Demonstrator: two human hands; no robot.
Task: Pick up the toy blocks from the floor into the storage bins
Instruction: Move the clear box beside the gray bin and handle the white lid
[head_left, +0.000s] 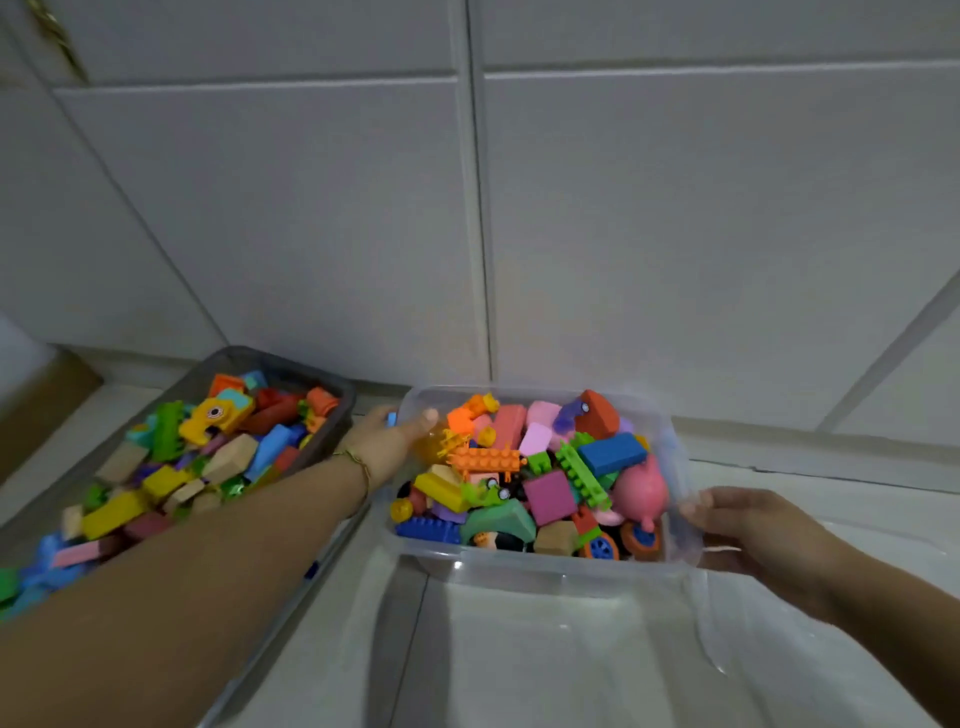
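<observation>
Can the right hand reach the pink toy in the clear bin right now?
Likely yes, once it lets go: the right hand grips the clear bin at its rim beside the pink toy, which lies uncovered on top.

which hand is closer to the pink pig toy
Right. The right hand grips the clear bin beside the pink pig toy; the left hand holds the far end.

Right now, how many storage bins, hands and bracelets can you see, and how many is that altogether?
Storage bins: 2, the grey bin and the clear bin, both heaped with toy blocks.
Hands: 2, the left hand and the right hand, each holding an end of the clear bin.
Bracelets: 1, the bracelet on the left wrist.
Total: 5.
</observation>
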